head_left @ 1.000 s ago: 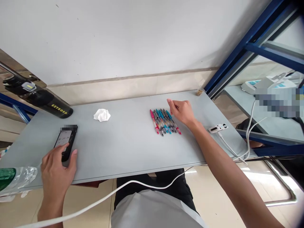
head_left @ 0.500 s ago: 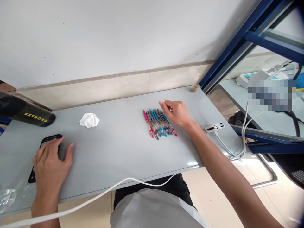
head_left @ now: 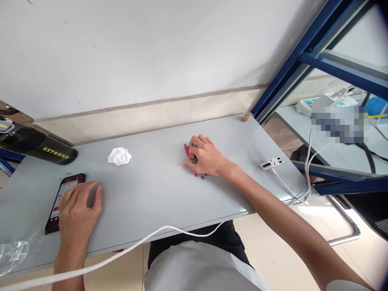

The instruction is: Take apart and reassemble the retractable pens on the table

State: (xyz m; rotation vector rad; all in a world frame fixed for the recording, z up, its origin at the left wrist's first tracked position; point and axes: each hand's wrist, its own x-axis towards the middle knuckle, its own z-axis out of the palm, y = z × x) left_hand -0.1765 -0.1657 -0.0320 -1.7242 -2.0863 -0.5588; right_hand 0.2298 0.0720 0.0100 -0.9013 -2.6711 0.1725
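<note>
On the grey table lies a row of several pens (head_left: 187,150), pink, grey and teal, mostly covered by my right hand (head_left: 207,155). The fingers of that hand are curled down over the pens, with the thumb stretched along their left side; whether it grips any pen is hidden. At the left, my left hand (head_left: 79,206) rests on the table with fingers apart, partly over the right edge of a black phone (head_left: 60,198) with a lit screen. It holds nothing.
Crumpled white paper (head_left: 119,156) lies behind my left hand. A dark bottle (head_left: 45,147) lies at the left, clear plastic (head_left: 13,254) at the near left. A small jar (head_left: 246,117), a white device (head_left: 272,163) and cables are right. A white cable (head_left: 163,228) crosses the front edge.
My right hand has moved left and down over the pens, covering most of them. The view has shifted slightly, and more of the phone screen shows beside my left hand.
</note>
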